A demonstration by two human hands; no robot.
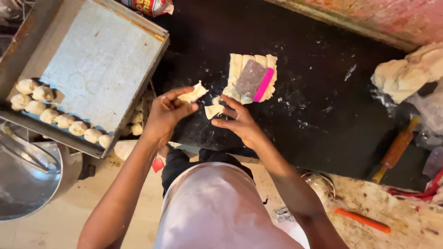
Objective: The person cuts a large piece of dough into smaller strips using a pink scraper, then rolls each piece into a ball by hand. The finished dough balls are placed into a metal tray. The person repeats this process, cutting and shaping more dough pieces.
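My left hand pinches a small pale piece of dough just above the black worktop. My right hand rests on the worktop with its fingers around a second dough piece. Just beyond both hands lies a slab of dough cut into strips, with a scraper with a pink handle lying on top of it.
A metal tray at the left carries a row of several dough balls. A steel bowl sits below it. At the right are a large lump of dough, a wooden rolling pin and an orange tool.
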